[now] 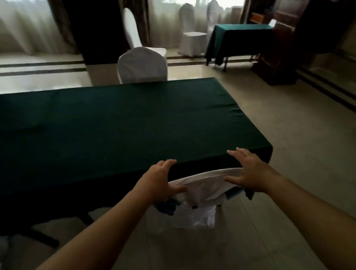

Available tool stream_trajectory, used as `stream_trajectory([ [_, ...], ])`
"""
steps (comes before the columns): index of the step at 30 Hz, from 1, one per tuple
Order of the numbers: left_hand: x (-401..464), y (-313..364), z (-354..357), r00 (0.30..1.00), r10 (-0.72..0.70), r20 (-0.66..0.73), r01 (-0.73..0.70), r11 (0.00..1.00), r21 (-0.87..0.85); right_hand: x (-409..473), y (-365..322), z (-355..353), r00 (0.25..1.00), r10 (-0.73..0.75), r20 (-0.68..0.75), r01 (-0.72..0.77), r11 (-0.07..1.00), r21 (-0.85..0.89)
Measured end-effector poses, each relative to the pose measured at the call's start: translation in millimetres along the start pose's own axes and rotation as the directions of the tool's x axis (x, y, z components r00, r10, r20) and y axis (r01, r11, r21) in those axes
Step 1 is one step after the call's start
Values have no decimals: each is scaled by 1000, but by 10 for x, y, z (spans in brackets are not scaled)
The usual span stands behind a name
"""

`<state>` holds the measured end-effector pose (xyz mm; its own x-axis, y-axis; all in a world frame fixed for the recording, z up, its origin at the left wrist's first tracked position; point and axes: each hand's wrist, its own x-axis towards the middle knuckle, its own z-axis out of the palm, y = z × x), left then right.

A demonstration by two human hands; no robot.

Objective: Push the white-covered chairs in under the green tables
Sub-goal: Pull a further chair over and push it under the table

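White-covered chair, rounded fabric-draped back, stands at the near long edge of the big table with the dark green cloth, close to its near right corner. The top of the back sits at the cloth's hanging hem and partly under it; the seat looks tucked beneath already, though the cloth hides how far.

My left hand is on the left shoulder of the chair back, fingers loosely spread, thumb hooked over the white cover. My right hand is on the right shoulder, fingers spread and reaching forward over the table edge, thumb lying along the top of the back. Neither hand is clenched: palms resting, not a full grip.

Step in hand, as I judge it: the last bit of the push on this chair, or a final squaring against the table.

Next move calls for even pressure from both palms so the back stays parallel to the near edge, then letting go without dragging the cover or the green hem along.

Still to do, by the look of it: a second white-covered chair at the far long edge, whose whole back shows above the tabletop. Two more white-draped chairs stand beside the small green table by the window, well clear of it on its left.
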<state>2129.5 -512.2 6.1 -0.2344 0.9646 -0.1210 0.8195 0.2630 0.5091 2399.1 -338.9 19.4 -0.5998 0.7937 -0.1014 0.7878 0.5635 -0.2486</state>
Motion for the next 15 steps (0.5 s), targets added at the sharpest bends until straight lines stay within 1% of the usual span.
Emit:
stream_trajectory([
  [4,36,297,246,990,-139,-3,139,988,72,133,369,45,993,-45,113,40,998,41],
  [8,155,343,382,976,-217,20,213,970,119,270,508,163,988,-18,155,11,999,49],
  [11,216,314,452,978,-208,10,203,962,185,332,530,266,983,-27,180,32,999,-23],
  [15,207,229,507,985,-175,-9,172,959,226,348,553,363,987,-55,150,64,996,-61],
])
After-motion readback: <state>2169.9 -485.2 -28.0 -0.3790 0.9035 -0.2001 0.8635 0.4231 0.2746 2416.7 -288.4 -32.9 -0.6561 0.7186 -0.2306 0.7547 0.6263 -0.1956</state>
